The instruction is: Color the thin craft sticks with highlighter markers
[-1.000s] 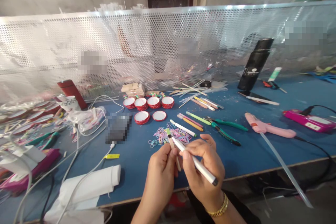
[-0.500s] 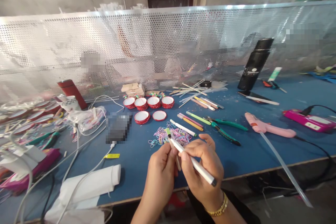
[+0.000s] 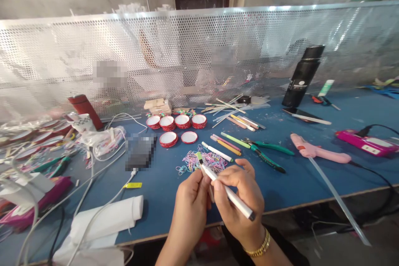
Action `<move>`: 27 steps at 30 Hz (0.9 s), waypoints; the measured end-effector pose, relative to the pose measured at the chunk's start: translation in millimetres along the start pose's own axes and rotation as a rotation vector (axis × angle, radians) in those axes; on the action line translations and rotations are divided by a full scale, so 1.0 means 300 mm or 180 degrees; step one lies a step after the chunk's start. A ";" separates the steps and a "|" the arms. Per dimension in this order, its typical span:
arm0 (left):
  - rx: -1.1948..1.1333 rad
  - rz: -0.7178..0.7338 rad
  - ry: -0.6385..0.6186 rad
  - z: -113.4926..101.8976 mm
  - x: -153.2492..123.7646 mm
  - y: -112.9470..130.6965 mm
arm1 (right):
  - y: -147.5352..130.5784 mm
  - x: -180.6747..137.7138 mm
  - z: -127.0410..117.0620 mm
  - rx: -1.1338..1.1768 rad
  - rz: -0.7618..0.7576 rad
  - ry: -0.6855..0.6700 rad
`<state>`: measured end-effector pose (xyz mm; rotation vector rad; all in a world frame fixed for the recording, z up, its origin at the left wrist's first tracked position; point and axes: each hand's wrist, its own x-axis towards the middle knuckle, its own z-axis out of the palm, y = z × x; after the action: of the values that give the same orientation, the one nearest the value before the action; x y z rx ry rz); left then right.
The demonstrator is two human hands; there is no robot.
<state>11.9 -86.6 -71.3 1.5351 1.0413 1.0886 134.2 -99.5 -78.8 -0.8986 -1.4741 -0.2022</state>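
On my feed, both hands are up over the near edge of the blue table (image 3: pixel 156 191). The left hand (image 3: pixel 190 203) is closed, thumb and fingers pinching a thin stick (image 3: pixel 202 163) that stands tilted, its green-tipped end up and away from me. The right hand (image 3: pixel 240 199) is closed in a writing grip around a white pen (image 3: pixel 238 203), thumb and forefinger near the front, the dark end cap trailing out past the knuckles toward the gold bracelet (image 3: pixel 258 249). The pen's tip sits against the stick just below the green end; I can't tell whether it is leaving a mark.

So the stick is in the air, between the two hands, just in front of the heap of pastel rubber bands (image 3: pixel 218 158) on the table. Beyond that lie red-rimmed lids (image 3: pixel 168 138), green-handled pliers (image 3: pixel 268 153) and a pink glue gun (image 3: pixel 318 153).

As I read it, the fine work here depends on the left hand: the stick is slim and would roll or flex under the tip, so the pinch wants to sit close to the contact point. I'd press lightly with the pen, brace the two hands against each other, and move the tip in short strokes.
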 end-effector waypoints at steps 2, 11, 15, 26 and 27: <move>-0.0018 -0.0011 -0.0001 0.000 -0.001 0.000 | 0.002 0.000 0.001 -0.0058 0.0036 0.0015; -0.0029 0.0009 0.0017 -0.002 -0.005 0.005 | -0.004 0.002 -0.002 0.0022 0.0005 -0.0037; 0.0026 0.0034 -0.0030 -0.003 -0.004 0.004 | -0.001 0.000 -0.002 -0.0115 0.0109 0.0094; -0.0023 -0.0003 -0.0007 0.000 -0.001 0.010 | -0.001 0.005 -0.001 -0.0092 0.0057 0.0083; -0.0038 -0.0010 -0.0017 -0.001 -0.001 0.010 | -0.001 0.004 -0.002 -0.0116 0.0079 0.0113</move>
<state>12.0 -87.4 -68.2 1.5255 1.0317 1.0862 134.8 -99.5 -77.5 -0.9376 -1.4296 -0.2264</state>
